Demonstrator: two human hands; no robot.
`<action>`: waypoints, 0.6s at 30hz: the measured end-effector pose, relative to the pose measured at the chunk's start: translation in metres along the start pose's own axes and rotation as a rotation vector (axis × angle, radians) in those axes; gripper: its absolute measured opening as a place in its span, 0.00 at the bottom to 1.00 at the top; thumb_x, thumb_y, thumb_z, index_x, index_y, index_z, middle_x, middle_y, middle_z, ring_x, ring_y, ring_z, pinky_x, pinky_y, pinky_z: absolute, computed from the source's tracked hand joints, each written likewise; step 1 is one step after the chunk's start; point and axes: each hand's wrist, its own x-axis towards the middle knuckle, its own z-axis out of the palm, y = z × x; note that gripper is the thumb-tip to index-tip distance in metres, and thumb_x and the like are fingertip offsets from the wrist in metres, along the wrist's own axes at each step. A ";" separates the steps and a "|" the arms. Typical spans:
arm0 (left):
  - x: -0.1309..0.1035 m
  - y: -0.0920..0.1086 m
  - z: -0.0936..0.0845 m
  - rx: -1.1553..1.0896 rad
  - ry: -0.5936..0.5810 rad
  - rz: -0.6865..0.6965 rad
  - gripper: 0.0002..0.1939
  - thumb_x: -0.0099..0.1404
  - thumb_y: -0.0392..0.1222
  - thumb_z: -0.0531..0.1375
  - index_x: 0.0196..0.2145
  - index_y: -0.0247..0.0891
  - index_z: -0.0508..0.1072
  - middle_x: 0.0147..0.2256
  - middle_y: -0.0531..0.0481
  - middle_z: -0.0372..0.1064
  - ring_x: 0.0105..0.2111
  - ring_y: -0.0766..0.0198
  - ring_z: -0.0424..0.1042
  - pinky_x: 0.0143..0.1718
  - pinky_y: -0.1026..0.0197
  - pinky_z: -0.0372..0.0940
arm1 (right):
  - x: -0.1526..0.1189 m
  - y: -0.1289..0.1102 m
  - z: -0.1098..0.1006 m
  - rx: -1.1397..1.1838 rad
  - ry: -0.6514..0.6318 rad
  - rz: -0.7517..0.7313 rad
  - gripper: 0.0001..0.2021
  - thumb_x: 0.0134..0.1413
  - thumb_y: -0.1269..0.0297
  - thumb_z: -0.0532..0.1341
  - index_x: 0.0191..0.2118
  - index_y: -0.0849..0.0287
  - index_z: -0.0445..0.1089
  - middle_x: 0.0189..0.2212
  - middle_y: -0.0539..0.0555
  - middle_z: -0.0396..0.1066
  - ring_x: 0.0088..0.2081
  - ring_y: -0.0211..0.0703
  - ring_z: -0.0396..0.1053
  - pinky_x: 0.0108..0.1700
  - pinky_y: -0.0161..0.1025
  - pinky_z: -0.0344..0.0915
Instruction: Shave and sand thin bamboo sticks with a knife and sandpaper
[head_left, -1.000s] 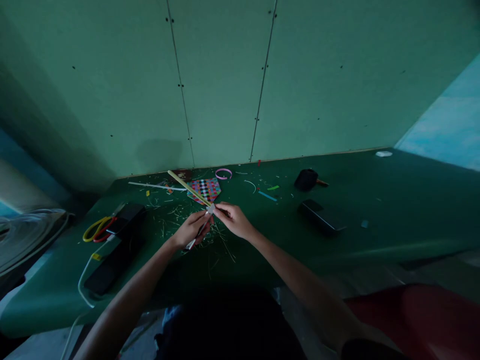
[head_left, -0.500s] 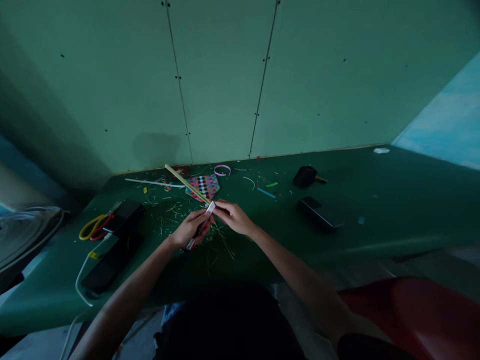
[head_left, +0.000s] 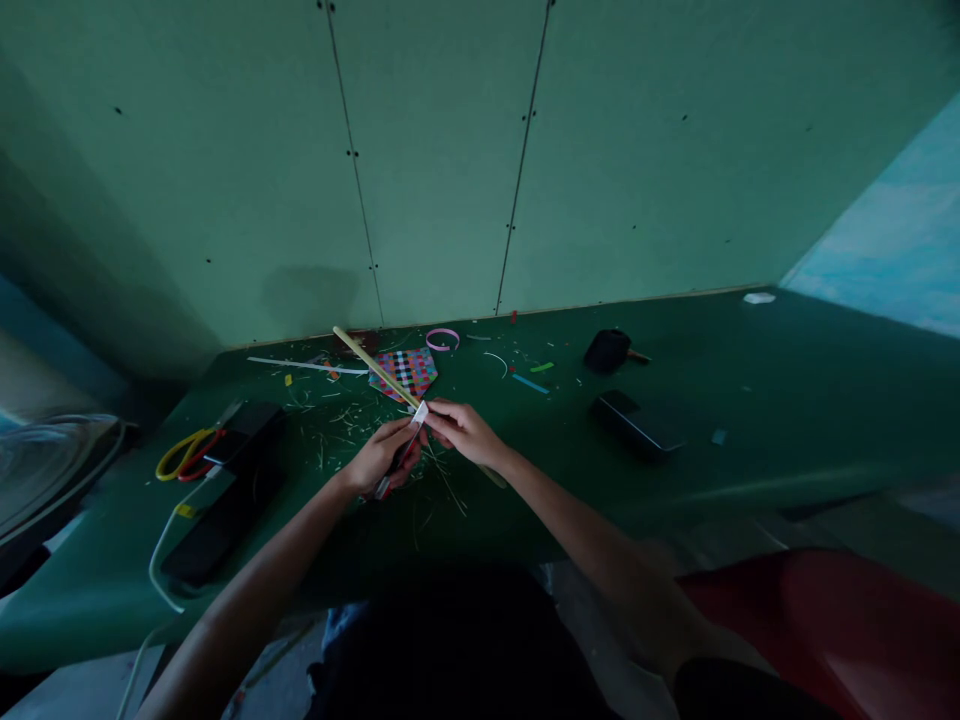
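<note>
My left hand [head_left: 381, 458] grips a utility knife [head_left: 400, 455], its blade tip set against a long pale stick [head_left: 373, 366]. My right hand [head_left: 465, 433] holds that stick just past the blade; the stick slants away to the upper left and its near end shows below my right wrist. Thin pale shavings [head_left: 439, 485] lie scattered on the green table [head_left: 750, 420] under both hands. A colourful woven mat [head_left: 409, 371] lies just beyond the hands.
Yellow and red scissors [head_left: 186, 455], a black box [head_left: 225, 500] and a white cable [head_left: 161, 545] lie at the left. A dark phone [head_left: 637, 422] and a black object [head_left: 609, 350] sit at the right. A pink ring [head_left: 442, 339] and coloured strips lie near the green wall.
Both hands stay at the same spot on the stick; the stick has slid slightly, so its near end now shows below my right wrist. The view has shifted slightly.
</note>
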 end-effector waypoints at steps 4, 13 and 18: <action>0.001 -0.003 0.000 0.016 0.012 -0.010 0.20 0.73 0.59 0.56 0.40 0.38 0.68 0.21 0.59 0.61 0.10 0.73 0.53 0.11 0.68 0.54 | 0.001 0.006 0.003 0.021 0.052 -0.005 0.18 0.69 0.48 0.60 0.45 0.61 0.75 0.28 0.48 0.64 0.24 0.34 0.58 0.25 0.34 0.54; 0.004 -0.005 0.000 0.019 0.028 -0.023 0.21 0.72 0.61 0.56 0.40 0.38 0.68 0.21 0.59 0.60 0.10 0.73 0.52 0.10 0.69 0.52 | 0.002 0.013 0.003 -0.069 0.118 -0.043 0.17 0.69 0.51 0.61 0.44 0.61 0.78 0.25 0.48 0.63 0.24 0.35 0.58 0.25 0.34 0.53; 0.002 -0.001 0.001 0.032 0.049 -0.024 0.21 0.72 0.61 0.57 0.39 0.38 0.67 0.20 0.59 0.60 0.10 0.73 0.52 0.11 0.69 0.53 | 0.003 0.015 0.004 -0.121 0.163 -0.070 0.20 0.68 0.49 0.61 0.44 0.62 0.80 0.26 0.49 0.67 0.24 0.36 0.59 0.26 0.35 0.54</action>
